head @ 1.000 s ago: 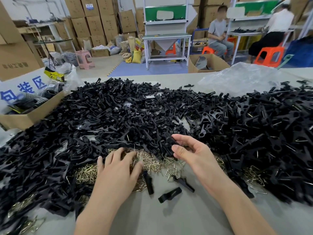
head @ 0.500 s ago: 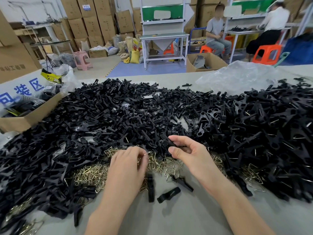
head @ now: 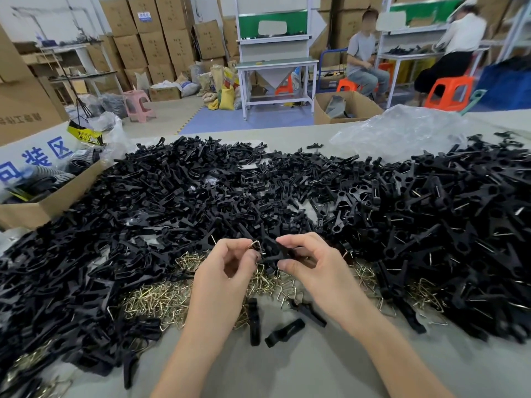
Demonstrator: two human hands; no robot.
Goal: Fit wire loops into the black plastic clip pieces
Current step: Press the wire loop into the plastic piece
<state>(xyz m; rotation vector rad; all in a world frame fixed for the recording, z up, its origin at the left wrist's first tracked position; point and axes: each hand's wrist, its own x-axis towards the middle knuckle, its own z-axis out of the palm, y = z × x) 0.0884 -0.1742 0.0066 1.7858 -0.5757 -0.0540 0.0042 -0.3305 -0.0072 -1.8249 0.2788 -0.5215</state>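
The wire loop (head: 256, 245), pinched by the left hand (head: 227, 272), sat just beside the black clip piece (head: 276, 255) gripped in the right hand (head: 316, 268), both above the brass loop heap (head: 155, 300); black clips (head: 201, 196) lay piled beyond that heap.

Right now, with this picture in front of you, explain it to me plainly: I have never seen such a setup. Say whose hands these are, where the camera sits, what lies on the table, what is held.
No machine here: these are a person's two bare hands, filmed by a camera worn on the head, looking forward and down. The grey table carries a big heap of black clip pieces and, nearer, a pile of brass-coloured wire loops. The left hand pinches one wire loop; the right hand holds a black clip piece close beside it.
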